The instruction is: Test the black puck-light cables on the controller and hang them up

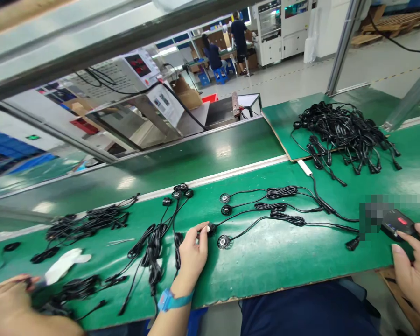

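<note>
My left hand (193,249), with a blue wrist strap (175,301), pinches the round black end (212,228) of a thin cable. Three more round cable ends lie close by: one with a pale centre (225,198), a dark one (226,210) and a wheel-like one (224,241). Their coiled black cables (282,192) run right towards a black box with a red display (401,221). On that box rests the index fingertip of my right hand (415,266), its fingers apart. A blurred patch hides the box's left side.
At the left, another person's hand (10,296) is near black cable bundles (79,285) and a white glove-like piece (66,263). More cables (152,254) lie left of my left hand. A cable heap (339,128) covers a green board (283,123) at the back right. Metal posts (345,46) frame the bench.
</note>
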The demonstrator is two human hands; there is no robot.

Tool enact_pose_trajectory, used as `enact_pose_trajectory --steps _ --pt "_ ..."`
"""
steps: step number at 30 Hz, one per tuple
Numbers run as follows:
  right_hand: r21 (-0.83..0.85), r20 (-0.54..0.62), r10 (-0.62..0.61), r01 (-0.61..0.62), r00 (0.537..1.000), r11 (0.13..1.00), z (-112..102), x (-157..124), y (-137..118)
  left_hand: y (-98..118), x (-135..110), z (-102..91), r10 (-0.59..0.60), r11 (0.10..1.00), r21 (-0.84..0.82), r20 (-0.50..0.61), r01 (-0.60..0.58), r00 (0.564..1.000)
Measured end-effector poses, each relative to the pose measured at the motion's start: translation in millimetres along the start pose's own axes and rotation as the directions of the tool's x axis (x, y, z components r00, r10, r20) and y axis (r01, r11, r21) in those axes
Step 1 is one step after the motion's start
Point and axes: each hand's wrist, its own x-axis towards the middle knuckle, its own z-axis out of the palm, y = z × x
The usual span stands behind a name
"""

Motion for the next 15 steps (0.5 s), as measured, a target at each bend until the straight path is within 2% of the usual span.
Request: enact_pose_trajectory --steps 5,8,11,15 --pt "0.075 0.005 0.043 -0.043 0.999 0.996 -3 1 -4 2 -7 -3.5 -0.188 0.963 -0.179 0.095 0.202 0.978" --pt "0.110 0.026 0.077 -0.079 0.997 0.991 -10 3 -12 -2 -9 -2.4 -0.225 0.932 -0.266 0.112 0.248 0.968" --pt "0.173 0.022 0.106 -0.108 0.994 0.979 -21 6 -24 -11 -7 -1.8 -0.198 0.945 -0.242 0.123 0.223 0.973" --pt "0.318 -0.129 0.138 -0.091 0.982 0.944 -38 9 -43 -25 -1 -5.6 -0.175 0.976 -0.094 0.215 0.198 0.961"
